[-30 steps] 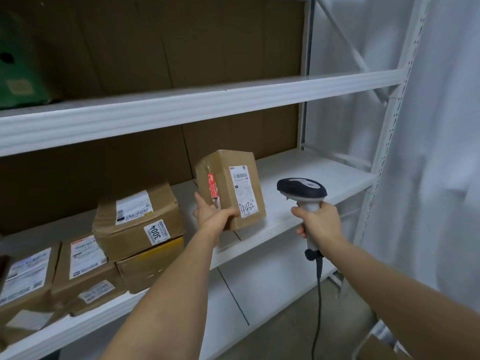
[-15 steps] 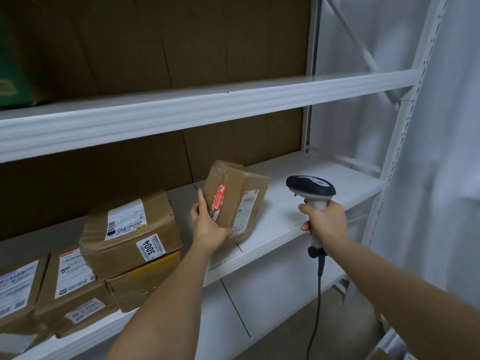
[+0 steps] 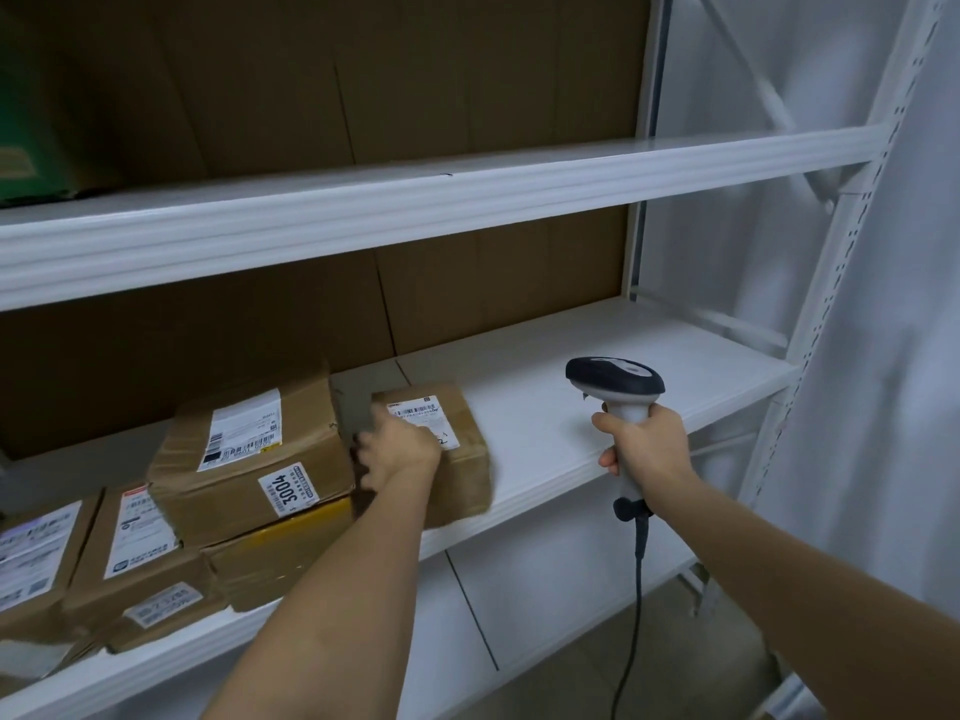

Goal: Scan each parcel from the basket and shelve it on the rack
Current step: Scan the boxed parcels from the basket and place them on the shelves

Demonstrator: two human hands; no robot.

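A small brown cardboard parcel (image 3: 460, 449) with a white label on top lies flat on the middle shelf of the white rack (image 3: 597, 439), just right of the stacked parcels. My left hand (image 3: 397, 452) lies over its top left side with fingers curled round that edge. My right hand (image 3: 641, 441) grips the handle of a grey and black barcode scanner (image 3: 615, 381) held upright in front of the shelf; its cable hangs down. The basket is out of view.
Several labelled cardboard parcels are stacked at the shelf's left; the top one (image 3: 249, 454) is marked 3004. The shelf's right half is bare white. An upper shelf (image 3: 467, 200) runs above, with a green box (image 3: 31, 137) at far left. A white curtain hangs right.
My left hand has tipped the parcel from upright in the air down flat onto the middle shelf beside the stack. The scanner hand has stayed roughly where it was.
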